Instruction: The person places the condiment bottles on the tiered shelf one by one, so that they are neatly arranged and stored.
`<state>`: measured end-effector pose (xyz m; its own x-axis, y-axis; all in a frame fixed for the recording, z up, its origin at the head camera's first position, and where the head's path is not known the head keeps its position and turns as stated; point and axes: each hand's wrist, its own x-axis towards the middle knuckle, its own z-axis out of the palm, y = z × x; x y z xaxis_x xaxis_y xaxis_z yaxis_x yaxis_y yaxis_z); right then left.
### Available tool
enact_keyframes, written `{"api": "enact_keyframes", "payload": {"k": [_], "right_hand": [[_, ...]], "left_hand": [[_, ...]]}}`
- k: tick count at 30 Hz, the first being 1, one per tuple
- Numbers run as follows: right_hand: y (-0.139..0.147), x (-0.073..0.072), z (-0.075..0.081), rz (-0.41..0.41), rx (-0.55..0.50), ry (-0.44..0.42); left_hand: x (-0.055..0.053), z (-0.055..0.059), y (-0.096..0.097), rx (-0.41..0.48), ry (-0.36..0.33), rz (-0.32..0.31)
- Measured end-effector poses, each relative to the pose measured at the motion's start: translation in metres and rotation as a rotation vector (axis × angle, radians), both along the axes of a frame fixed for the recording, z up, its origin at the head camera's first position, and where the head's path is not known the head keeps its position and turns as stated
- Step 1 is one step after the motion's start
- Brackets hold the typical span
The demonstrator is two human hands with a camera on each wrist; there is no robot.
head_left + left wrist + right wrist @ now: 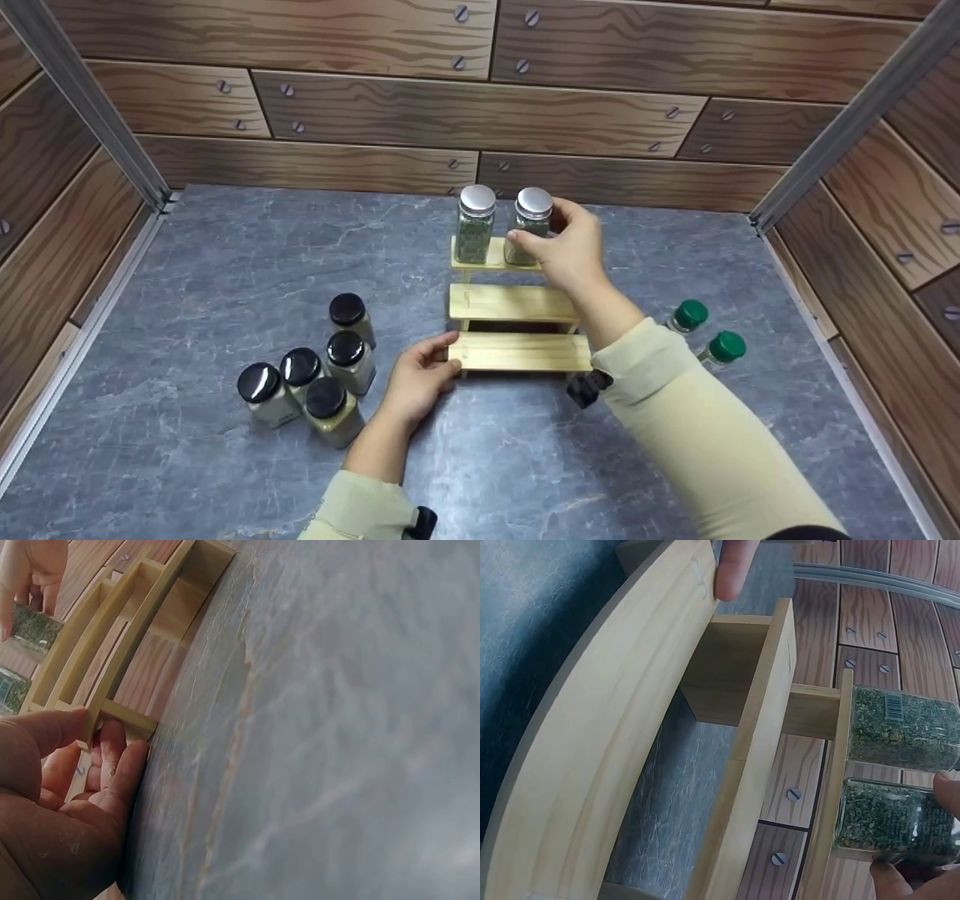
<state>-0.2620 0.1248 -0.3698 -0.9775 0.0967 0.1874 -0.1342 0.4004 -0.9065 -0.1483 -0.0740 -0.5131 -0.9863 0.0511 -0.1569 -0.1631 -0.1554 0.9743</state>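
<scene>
A three-step wooden spice rack point(517, 352) stands in the middle of the table. My left hand point(416, 379) pinches the left end of its lowest step, thumb on one side and fingers under the other, as the left wrist view shows. On the top step, my right hand point(574, 251) holds a glass spice jar point(892, 817) with a silver lid point(533, 202) between thumb and fingers. This jar is upright, its base at the step. To its left stands another silver-lidded jar point(474, 232), also full of green flakes. Both lower steps bear nothing.
Several black-lidded spice jars point(326, 401) stand in a cluster to the left of the rack. Two green-capped jars point(726, 347) are on the right, partly behind my right sleeve point(697, 420). A wood-patterned wall point(375, 112) closes off the back.
</scene>
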Motion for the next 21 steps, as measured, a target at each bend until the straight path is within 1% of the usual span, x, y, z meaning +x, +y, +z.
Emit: {"api": "enact_keyframes", "payload": {"k": [5, 13, 17, 21], "right_hand": [[0.001, 0.001, 0.000, 0.007, 0.001, -0.003], [0.005, 0.005, 0.004, 0.084, -0.006, -0.004], [0.013, 0.010, 0.008, 0.100, -0.055, -0.001], [0.031, 0.020, 0.012, 0.087, -0.124, 0.006]], "left_hand": [[0.001, -0.002, -0.001, -0.003, 0.010, -0.002], [0.000, -0.001, -0.001, 0.004, 0.009, 0.007], [0.000, -0.001, -0.001, 0.004, 0.008, 0.007], [0.000, -0.001, -0.001, -0.008, 0.009, 0.005]]}}
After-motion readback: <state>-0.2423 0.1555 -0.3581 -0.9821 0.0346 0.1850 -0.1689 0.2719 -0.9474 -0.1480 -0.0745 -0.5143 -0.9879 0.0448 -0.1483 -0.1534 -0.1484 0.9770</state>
